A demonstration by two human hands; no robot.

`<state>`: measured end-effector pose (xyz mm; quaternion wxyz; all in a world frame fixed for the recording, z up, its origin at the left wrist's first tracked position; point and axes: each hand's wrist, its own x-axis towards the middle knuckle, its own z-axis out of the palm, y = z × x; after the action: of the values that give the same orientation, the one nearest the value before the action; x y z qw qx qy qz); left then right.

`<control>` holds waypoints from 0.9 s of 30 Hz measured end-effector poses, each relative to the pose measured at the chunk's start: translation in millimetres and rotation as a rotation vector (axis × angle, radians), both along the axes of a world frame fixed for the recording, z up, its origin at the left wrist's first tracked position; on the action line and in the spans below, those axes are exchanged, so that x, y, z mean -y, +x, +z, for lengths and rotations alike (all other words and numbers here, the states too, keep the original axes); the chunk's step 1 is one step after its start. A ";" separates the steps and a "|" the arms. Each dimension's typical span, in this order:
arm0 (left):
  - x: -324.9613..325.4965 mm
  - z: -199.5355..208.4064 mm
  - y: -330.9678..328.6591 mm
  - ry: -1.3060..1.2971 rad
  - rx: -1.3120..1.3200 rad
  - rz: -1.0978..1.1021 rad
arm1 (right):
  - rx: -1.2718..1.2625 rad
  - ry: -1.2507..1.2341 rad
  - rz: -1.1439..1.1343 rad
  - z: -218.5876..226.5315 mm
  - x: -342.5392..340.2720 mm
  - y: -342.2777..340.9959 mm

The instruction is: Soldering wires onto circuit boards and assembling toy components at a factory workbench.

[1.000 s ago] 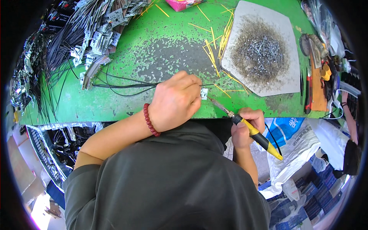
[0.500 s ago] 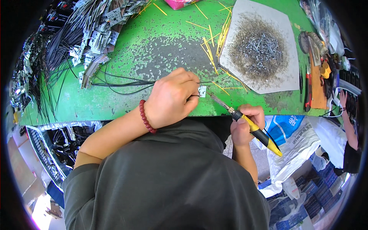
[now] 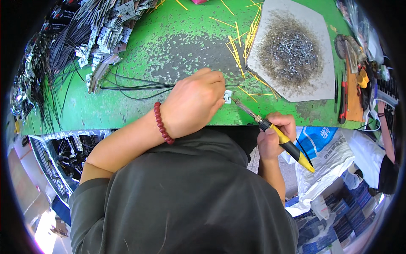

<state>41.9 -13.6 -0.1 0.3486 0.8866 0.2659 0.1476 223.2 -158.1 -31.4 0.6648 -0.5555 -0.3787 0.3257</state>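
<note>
Green tabletop (image 3: 139, 112) with loads of worn paint, reaching well past the fingers on both sides. Biggest thing on it is a messy pile of wired boards (image 3: 105, 36), off beyond and to the left of the left fingers (image 3: 217, 78). Next is a grey sheet (image 3: 324, 84) heaped with metal clippings, out beyond the right fingers (image 3: 282, 119).

Those right fingers are wrapped around a yellow-and-black soldering iron (image 3: 292, 149). Its long axis runs on a diagonal: tip ahead and left of them, pointing toward the left fingers, butt end back and to their right.

Black wires (image 3: 139, 87) stretch pretty much sideways, leftward from the left fingers. Those are curled in, but the fingertips are hidden, so can't tell what they're actually pinching.

Smallest bit: a little white board (image 3: 228, 97) just right of the left fingers, right by the iron's tip. Can't tell if they touch, and its long axis is too small to call. My guess is the step is iron work at that board; next move probably wants a steady left side and careful tip placement.
</note>
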 end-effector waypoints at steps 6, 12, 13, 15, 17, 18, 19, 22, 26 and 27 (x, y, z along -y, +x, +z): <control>-2.2 1.9 1.0 -0.022 -0.007 -0.006 | 0.022 -0.011 0.026 1.8 1.3 0.7; -1.7 3.0 1.5 -0.019 -0.020 0.005 | 0.061 -0.011 0.034 0.0 2.6 2.3; -1.6 2.9 1.4 -0.019 -0.019 0.008 | 0.061 -0.011 0.036 -0.2 2.8 2.7; -1.6 2.6 1.2 -0.005 -0.012 0.003 | 0.083 -0.024 0.044 -0.2 3.1 3.1; -1.6 1.8 1.6 -0.011 -0.017 0.001 | 0.099 -0.009 0.035 -0.6 0.8 2.2; -1.7 1.5 1.8 -0.017 -0.022 -0.002 | 0.114 0.007 0.025 -0.5 -0.3 1.9; -1.5 1.8 1.5 -0.017 -0.022 0.000 | 0.114 0.007 0.027 0.5 -0.6 1.8; -1.2 2.2 0.8 -0.018 -0.019 0.004 | 0.136 -0.029 0.054 2.9 -0.6 1.0; -0.8 0.6 0.9 -0.010 -0.011 0.010 | 0.088 -0.043 0.017 4.6 -0.9 -0.8; -0.6 0.2 1.0 -0.002 -0.003 0.011 | 0.048 -0.050 0.001 5.1 -1.1 -0.8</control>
<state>42.9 -13.0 0.1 0.3484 0.8850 0.2714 0.1476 222.4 -157.0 -26.3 0.6413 -0.5792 -0.3865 0.3222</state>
